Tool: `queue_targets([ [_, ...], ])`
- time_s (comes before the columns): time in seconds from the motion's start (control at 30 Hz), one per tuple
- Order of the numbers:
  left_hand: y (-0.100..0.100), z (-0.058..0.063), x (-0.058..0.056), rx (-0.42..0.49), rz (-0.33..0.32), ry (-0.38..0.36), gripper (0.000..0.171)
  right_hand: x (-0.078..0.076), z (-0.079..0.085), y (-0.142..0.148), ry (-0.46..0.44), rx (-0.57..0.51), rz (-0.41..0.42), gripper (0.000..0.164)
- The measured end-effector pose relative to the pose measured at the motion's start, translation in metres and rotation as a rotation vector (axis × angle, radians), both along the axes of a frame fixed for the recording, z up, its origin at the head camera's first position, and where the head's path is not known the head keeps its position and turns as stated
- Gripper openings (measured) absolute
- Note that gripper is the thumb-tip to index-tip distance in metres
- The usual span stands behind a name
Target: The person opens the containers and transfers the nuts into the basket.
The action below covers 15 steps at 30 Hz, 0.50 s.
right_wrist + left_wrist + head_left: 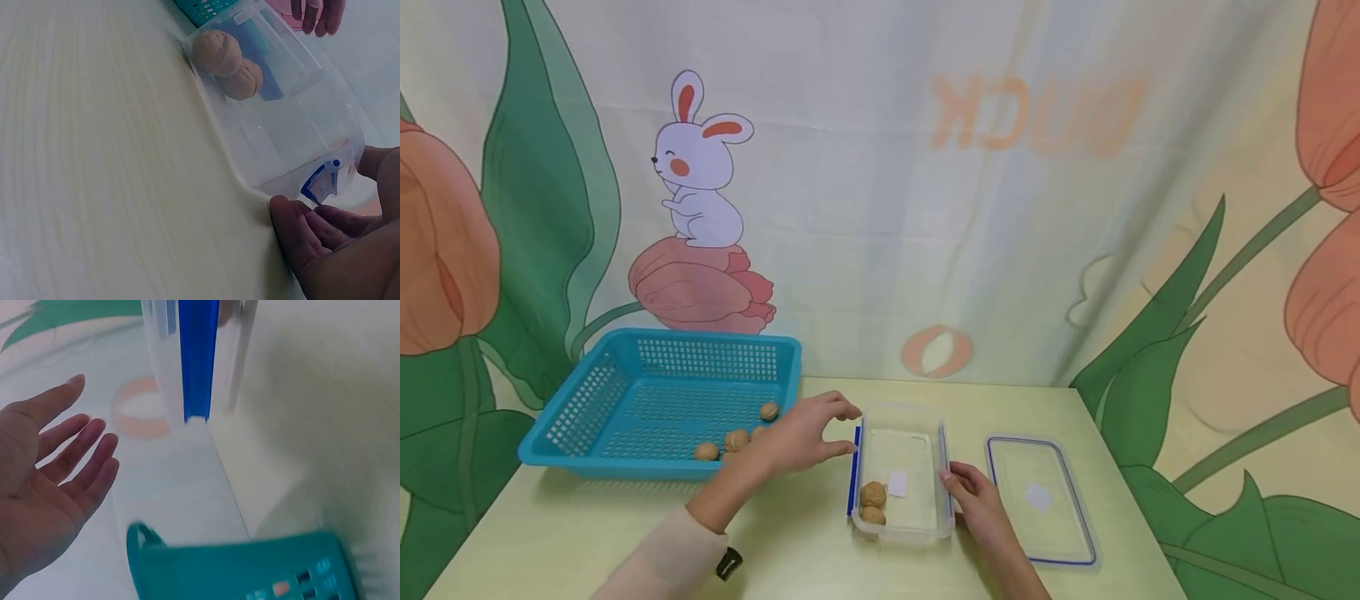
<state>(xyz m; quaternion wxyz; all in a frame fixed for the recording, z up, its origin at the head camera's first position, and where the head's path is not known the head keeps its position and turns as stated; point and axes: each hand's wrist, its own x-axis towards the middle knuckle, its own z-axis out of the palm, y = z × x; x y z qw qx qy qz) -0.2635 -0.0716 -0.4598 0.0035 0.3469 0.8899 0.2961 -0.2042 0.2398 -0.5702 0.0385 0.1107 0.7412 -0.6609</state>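
A clear plastic food container (pixel 917 527) with blue side clips stands on the table. Two walnuts (pixel 217 52) sit together at its near left corner, beside a small white paper on its base. My right hand (pixel 981 504) holds the container's right wall, thumb at the rim and fingers low on the outside. Between the basket and the container hovers my left hand (pixel 808 432), its fingers spread and loosely bent, with nothing in them. In the left wrist view its palm (pixel 44 494) is bare. Several more walnuts (pixel 707 452) lie in the blue basket (pixel 625 471), partly hidden by the left forearm.
The clear lid (pixel 1063 557) with a blue seal lies flat to the right of the container. A printed curtain (pixel 850 208) hangs behind the table (pixel 797 550). A small black clip-like thing (pixel 728 564) shows by the left sleeve.
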Motion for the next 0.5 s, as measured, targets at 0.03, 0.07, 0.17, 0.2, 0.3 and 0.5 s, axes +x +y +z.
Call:
queue_targets([
  [0.03, 0.004, -0.001, 0.001, -0.017, -0.002, -0.008, 0.041, 0.000, 0.000, 0.000, -0.003, 0.002, 0.006, 0.054],
  [0.07, 0.007, -0.002, 0.002, -0.037, -0.004, -0.009, 0.041, -0.001, 0.001, 0.000, -0.006, 0.007, 0.014, 0.054],
  [0.17, 0.018, -0.004, 0.006, -0.087, -0.020, -0.006, 0.042, -0.001, 0.005, 0.001, -0.014, 0.019, 0.044, 0.054],
  [0.2, 0.021, -0.005, 0.007, -0.099, -0.030, -0.007, 0.043, -0.002, 0.006, 0.002, -0.012, 0.023, 0.052, 0.054],
  [0.3, 0.031, -0.007, 0.009, -0.144, -0.064, -0.003, 0.043, -0.004, 0.010, 0.004, 0.011, 0.041, 0.060, 0.057],
  [0.5, 0.046, -0.014, 0.008, -0.250, -0.094, 0.066, 0.046, -0.013, 0.010, 0.006, 0.067, 0.008, 0.016, 0.058],
])
